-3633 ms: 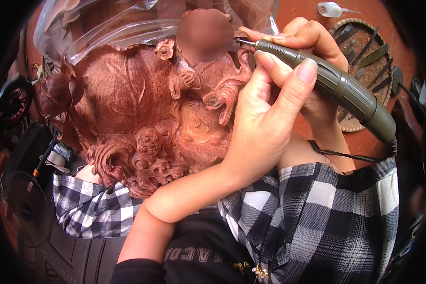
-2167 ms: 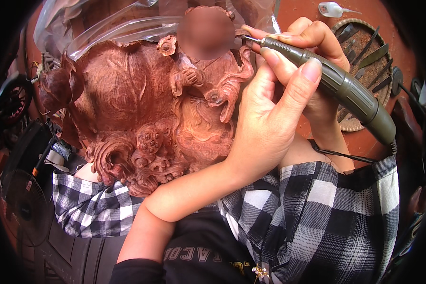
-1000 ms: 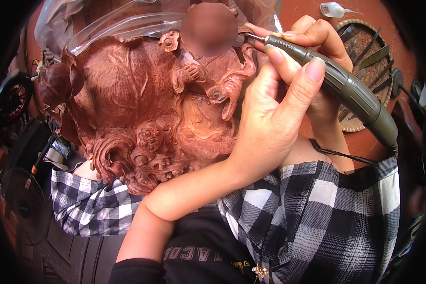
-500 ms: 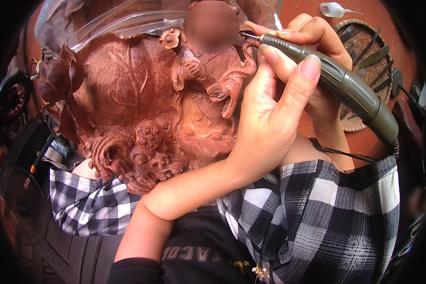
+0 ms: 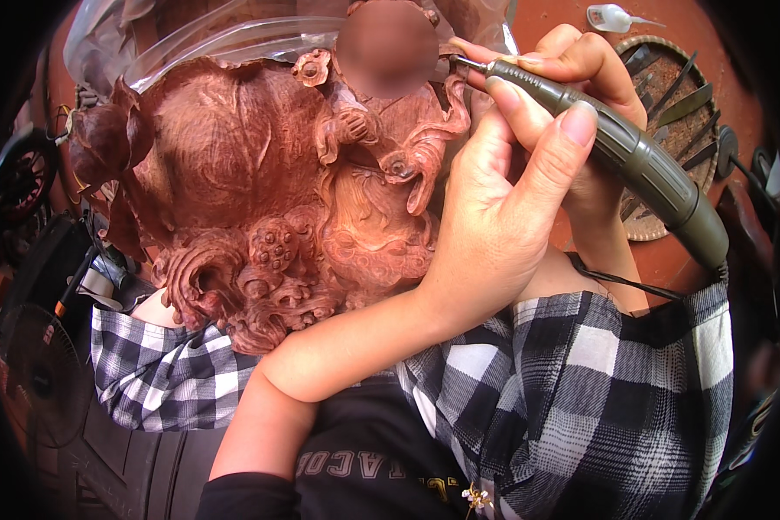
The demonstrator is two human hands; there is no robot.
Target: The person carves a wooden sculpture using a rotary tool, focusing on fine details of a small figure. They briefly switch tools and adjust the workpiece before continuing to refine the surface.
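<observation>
A reddish-brown wood carving point(image 5: 234, 147) lies tilted across my lap, with a small figure, swirling folds and a broad leaf-like hollow cut into it. My right hand point(image 5: 602, 74) is closed around a dark green rotary carving handpiece point(image 5: 637, 156), whose thin metal bit points left at the carving's upper right edge. Crossing over from the lower left, my left hand point(image 5: 498, 204) pinches the same handpiece near its front with thumb and fingers. Whether the bit touches the wood I cannot tell. A blurred disc covers the figure's head.
A round woven tray point(image 5: 641, 230) holding dark blades and wood dust stands at the right. Beyond it lies a white squeeze bottle point(image 5: 611, 17) with a thin nozzle. Clear plastic sheeting point(image 5: 104, 48) is bunched behind the carving. A dark fan point(image 5: 43, 373) stands at lower left.
The handpiece and both hands have shifted slightly to the right, drawing the bit a little back along the carving's edge. The carving stays where it was.
</observation>
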